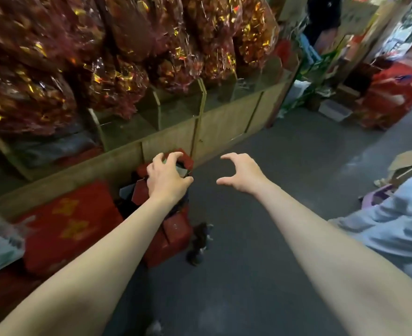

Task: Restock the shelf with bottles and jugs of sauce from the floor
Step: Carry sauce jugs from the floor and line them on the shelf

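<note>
Floor (260,190): dark grey, hard surface, filling the centre and lower right of the frame. Directly on it, left of centre: a stack of red boxes (173,234) set against the wooden counter base (224,127). Lower left: a flat red package with gold motifs (71,221). Just right of the stack: a small dark object (199,243), too blurred to identify.

Two hands (168,177), one red box (176,229), one cushion (71,224)

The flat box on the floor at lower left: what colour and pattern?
Red box with yellow-gold flower-like motifs, blurred. The head view is the only one.
</note>
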{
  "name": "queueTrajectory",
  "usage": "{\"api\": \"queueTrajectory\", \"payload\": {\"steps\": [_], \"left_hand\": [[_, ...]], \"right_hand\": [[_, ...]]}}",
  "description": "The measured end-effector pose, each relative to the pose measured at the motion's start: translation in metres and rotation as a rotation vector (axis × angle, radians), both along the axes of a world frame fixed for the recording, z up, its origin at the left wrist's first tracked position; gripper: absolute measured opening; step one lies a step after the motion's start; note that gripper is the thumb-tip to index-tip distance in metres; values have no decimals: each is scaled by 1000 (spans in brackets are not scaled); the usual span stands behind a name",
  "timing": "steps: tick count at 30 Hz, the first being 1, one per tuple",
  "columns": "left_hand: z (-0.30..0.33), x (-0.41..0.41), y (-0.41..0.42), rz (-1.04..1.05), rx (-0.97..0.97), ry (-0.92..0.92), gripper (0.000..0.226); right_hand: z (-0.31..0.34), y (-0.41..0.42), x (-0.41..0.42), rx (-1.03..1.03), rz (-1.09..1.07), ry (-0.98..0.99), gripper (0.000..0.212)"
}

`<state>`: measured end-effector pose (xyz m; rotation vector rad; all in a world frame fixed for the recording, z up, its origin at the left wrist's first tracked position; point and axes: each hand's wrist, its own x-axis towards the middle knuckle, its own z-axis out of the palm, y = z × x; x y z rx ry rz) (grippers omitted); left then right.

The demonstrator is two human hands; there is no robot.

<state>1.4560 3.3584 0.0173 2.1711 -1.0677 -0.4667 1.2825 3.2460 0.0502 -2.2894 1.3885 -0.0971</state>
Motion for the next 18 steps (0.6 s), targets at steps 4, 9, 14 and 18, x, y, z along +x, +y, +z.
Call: {"api": "queueTrajectory", "payload": {"steps": [4,9,14,18], "left_hand": [[-11,-12,-46,-10,55,4,64],[-62,-48,-73,12,191,80,64],[-130,-89,-83,136,249,196,61],[-200,-118,-80,185,337,297,59]], "right_hand": [[-22,-38,-18,72,-35,-11,74],[-77,-80,-55,191,-13,78,74],[-146,-128,-79,268,55,103,69],[-223,-134,-101,412,61,149,66]]}}
